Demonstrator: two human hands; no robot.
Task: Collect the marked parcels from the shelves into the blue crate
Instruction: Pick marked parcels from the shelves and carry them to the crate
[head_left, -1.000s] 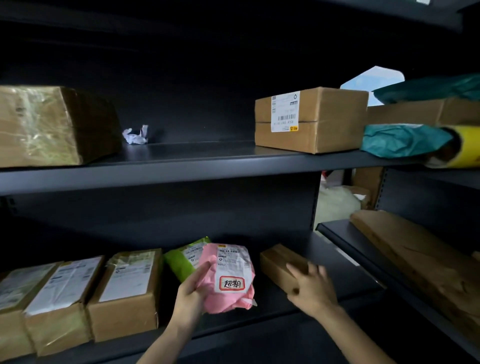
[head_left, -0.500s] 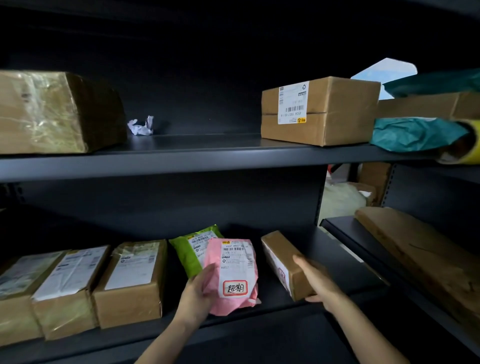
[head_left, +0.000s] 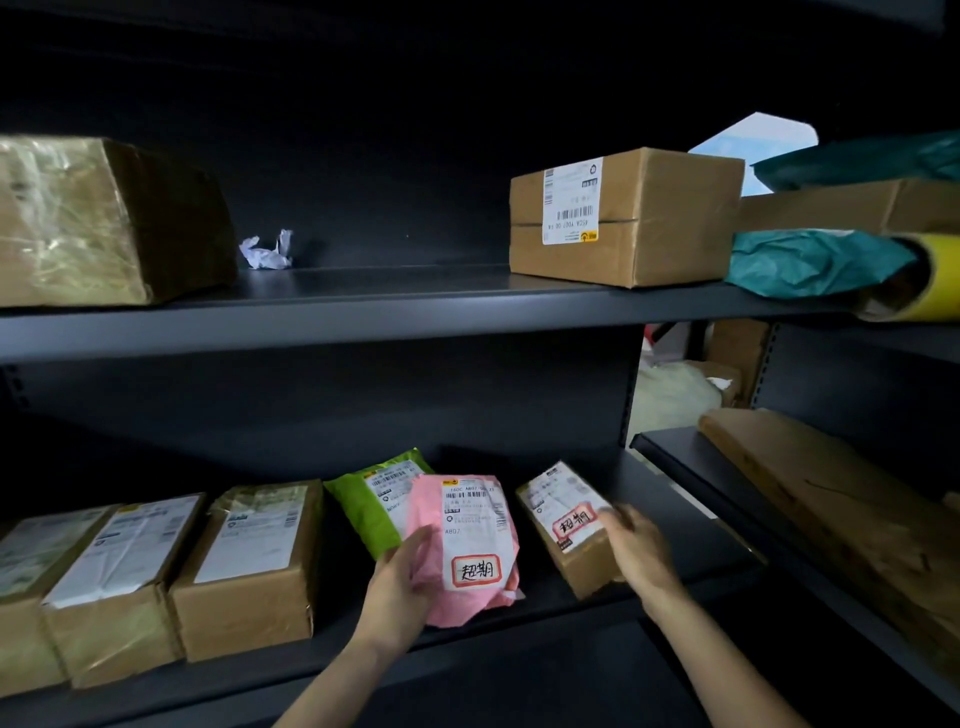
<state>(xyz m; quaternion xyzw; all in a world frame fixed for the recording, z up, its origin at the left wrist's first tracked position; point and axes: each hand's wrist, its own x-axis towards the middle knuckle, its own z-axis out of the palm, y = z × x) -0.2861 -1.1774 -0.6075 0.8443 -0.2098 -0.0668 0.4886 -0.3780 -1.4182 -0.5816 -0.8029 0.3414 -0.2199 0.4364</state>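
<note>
The left hand (head_left: 400, 587) holds a pink parcel (head_left: 467, 540) upright just above the front of the lower shelf (head_left: 675, 525), its fingers (head_left: 413, 545) and thumb curled round the parcel's lower left edge. The parcel's white label faces the camera and carries a red-framed handwritten mark near the bottom. Just behind it and to the left, a green parcel (head_left: 363, 499) leans on the same shelf, partly covered by the pink one. The right hand (head_left: 636, 551) grips a small brown box (head_left: 566, 525) by its right side, fingers wrapped over the edge, though they are blurred. The box is tilted so its label shows, with a similar red-framed mark. It stands apart from the pink parcel, to its right. Three taped brown boxes (head_left: 249, 571) sit in a row at the left of the lower shelf. On the upper shelf (head_left: 363, 322) are a large taped box (head_left: 93, 223) at the left, a scrap of crumpled paper (head_left: 267, 252) near it, a labelled carton (head_left: 623, 218) at the right, and teal bags (head_left: 810, 262) beside a yellow roll (head_left: 935, 275). A flat cardboard slab (head_left: 831, 509) lies on the neighbouring shelf at the right.
</note>
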